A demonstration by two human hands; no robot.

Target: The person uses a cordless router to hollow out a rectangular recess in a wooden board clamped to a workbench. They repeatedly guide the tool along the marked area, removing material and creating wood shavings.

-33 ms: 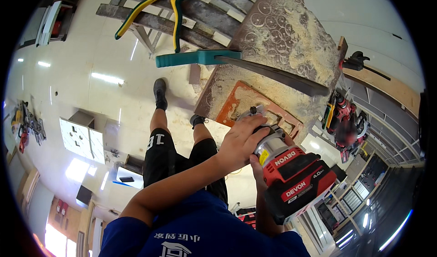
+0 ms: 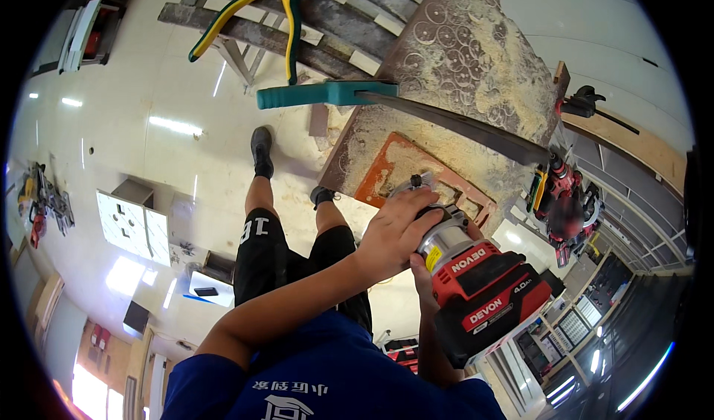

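Across dusty bench (image 2: 439,40) under orange board (image 2: 375,174), now gripping router (image 2: 480,290) in left hand (image 2: 398,226) and right hand (image 2: 422,277) over that board's near edge, apparently mid-cut, calling next for steady, level guidance!

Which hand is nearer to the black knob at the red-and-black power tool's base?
Left: the left hand has fingers beside the knob; the right hand, partly hidden, holds the tool farther back.
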